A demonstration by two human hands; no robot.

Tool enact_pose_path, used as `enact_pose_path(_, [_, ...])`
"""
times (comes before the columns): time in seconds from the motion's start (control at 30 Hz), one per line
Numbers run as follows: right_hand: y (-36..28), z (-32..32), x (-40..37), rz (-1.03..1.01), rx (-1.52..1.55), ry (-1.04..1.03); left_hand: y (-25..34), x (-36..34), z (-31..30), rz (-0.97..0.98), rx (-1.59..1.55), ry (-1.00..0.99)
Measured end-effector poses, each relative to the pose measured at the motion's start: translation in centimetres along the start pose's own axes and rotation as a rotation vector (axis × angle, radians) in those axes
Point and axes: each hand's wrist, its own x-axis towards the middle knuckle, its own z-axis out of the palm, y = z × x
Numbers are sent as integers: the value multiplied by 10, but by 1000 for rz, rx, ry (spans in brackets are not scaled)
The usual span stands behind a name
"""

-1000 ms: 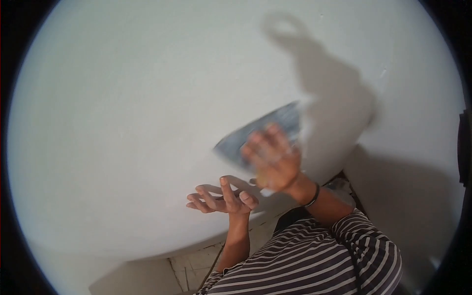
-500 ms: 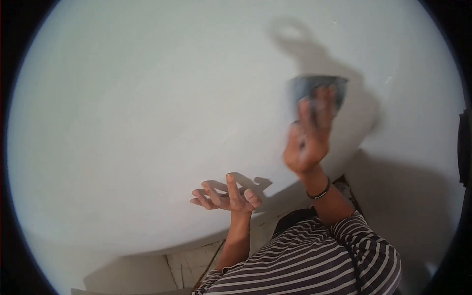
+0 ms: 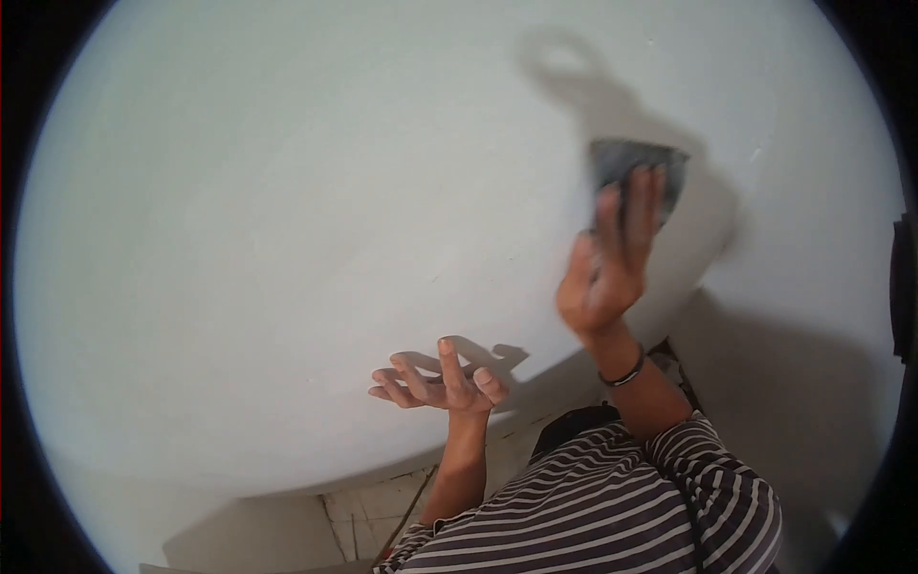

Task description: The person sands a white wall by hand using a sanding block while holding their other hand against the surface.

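Right hand (image 3: pixel 601 279) presses rough gray sandpaper (image 3: pixel 639 163) flat on the smooth white wall (image 3: pixel 287 239), grip fingers together; left hand (image 3: pixel 442 385) grip spread.

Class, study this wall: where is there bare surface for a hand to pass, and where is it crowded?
The wall is bare left of the right hand and above the left hand. Crowded: the upper right, where the right hand presses the grey sanding sheet to it, and low down around the left hand.

Dark-and-white striped shirt (image 3: pixel 631 507), thin black wristband (image 3: pixel 623 375), perhaps rubber
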Motion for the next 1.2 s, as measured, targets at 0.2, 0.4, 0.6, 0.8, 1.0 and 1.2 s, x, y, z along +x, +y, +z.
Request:
enact_pose_path(0.2, [-47,-6,-51,-160,165,-262,6,-3,7,12,-42,33])
enact_pose_path(0.4, [3,2,6,12,-15,32,1,2,1,24,-7,7])
enact_pose_path(0.6, [-46,3,-45,-228,222,-192,6,2,6,9,-44,44])
enact_pose_path(0.8, [1,1,7,52,36,21,2,3,1,11,-6,-6])
enact_pose_path(1.0, [-45,-3,-50,-138,221,-232,6,-2,7,11,-48,19])
enact_pose_path(1.2, [4,-2,1,37,103,31,4,-1,-1,11,-2,-5])
